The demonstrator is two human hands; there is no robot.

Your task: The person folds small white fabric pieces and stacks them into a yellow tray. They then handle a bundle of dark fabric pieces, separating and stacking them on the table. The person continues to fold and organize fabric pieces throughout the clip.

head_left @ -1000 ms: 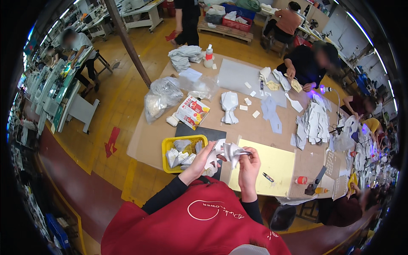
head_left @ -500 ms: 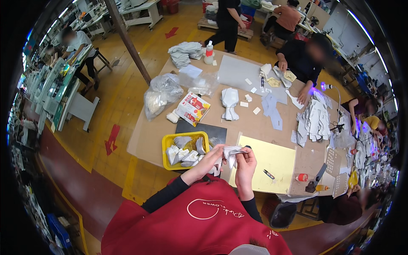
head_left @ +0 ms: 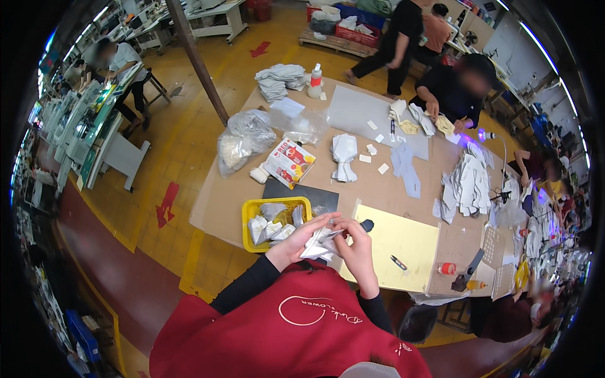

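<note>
Both hands are close together at the near edge of the table, on a small stack of white cut fabric pieces point(head_left: 317, 246). My left hand point(head_left: 295, 244) cradles the pieces from the left, fingers wrapped behind them. From the right, my right hand point(head_left: 357, 251) pinches an edge of the pieces between bent fingers. Just beyond my left hand stands a yellow basket point(head_left: 244, 222) holding bundles of similar white and grey pieces. A pale yellow sheet point(head_left: 403, 236) lies to the right, with small thread snips point(head_left: 398, 262) on it.
Across the table, a person point(head_left: 457, 88) handles fabric pieces. Fabric piles point(head_left: 465, 186), a carton point(head_left: 290, 162), plastic bags point(head_left: 242, 142) and a spray bottle point(head_left: 315, 82) lie about. A brown post point(head_left: 198, 63) rises beyond the table's far left side. Another person point(head_left: 400, 47) walks behind.
My hands have shifted slightly left and down with the fabric pieces, and the pieces are now spread lower between them. The walking person moved right; the seated person's hands moved closer together.
</note>
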